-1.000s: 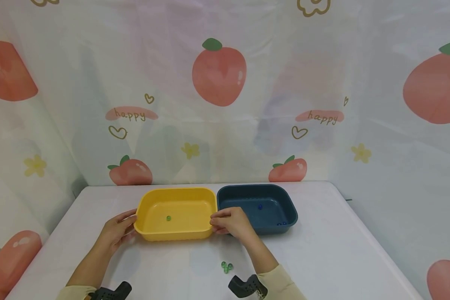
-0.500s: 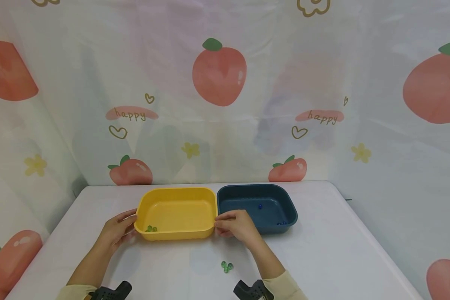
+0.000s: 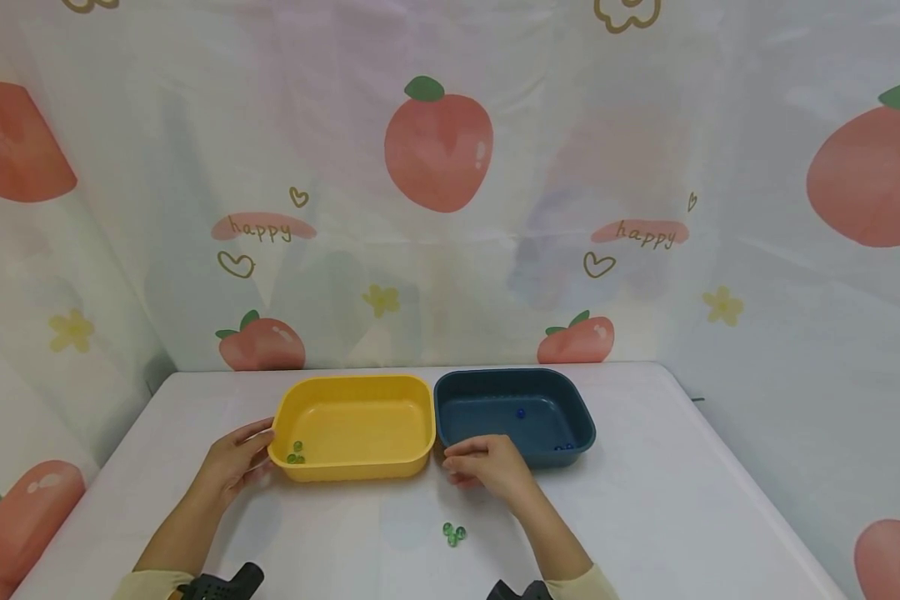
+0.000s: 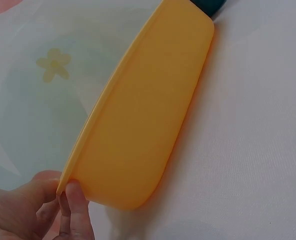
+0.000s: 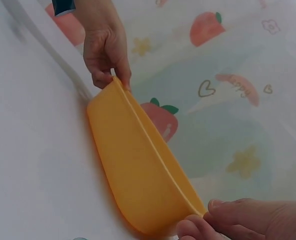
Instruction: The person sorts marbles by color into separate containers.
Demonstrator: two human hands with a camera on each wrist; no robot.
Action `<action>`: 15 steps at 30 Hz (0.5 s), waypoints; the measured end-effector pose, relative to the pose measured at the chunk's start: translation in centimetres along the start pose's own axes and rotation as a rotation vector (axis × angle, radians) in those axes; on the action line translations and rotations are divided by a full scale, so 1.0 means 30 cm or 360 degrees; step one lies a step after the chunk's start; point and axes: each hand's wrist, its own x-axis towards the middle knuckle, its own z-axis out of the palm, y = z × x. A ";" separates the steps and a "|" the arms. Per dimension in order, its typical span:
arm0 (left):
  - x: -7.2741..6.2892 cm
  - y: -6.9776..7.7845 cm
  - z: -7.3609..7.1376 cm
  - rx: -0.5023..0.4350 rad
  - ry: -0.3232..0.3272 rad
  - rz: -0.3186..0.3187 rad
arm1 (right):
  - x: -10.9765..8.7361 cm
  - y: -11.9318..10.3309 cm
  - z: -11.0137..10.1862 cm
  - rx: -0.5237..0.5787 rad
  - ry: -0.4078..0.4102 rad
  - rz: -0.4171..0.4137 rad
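Observation:
A yellow rectangular tub stands on the table with three small green marbles inside, at its front left corner. My left hand pinches the tub's left rim; in the left wrist view its thumb and fingers lie on both sides of that rim. My right hand is just off the tub's right end, its fingers loosely bent and holding nothing. It overlaps the front left corner of a dark blue tub, which holds a few blue marbles. Several green marbles lie together on the table in front.
Both tubs stand side by side on a white table. Behind them hangs a pale curtain printed with peaches and hearts. Black wrist camera mounts show at the front edge of the head view.
The green marbles in the yellow tub have rolled from the middle to its front left corner. My right hand has let go of the tub and drawn back right. The left hand stays.

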 end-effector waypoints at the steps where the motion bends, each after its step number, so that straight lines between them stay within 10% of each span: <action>1: 0.000 0.000 0.000 0.0003 0.0004 -0.0003 | -0.004 0.004 -0.004 0.0009 -0.0001 0.0005; 15: 0.005 -0.007 -0.003 -0.0007 -0.0002 -0.0003 | -0.049 0.098 -0.049 0.0001 -0.0023 0.0126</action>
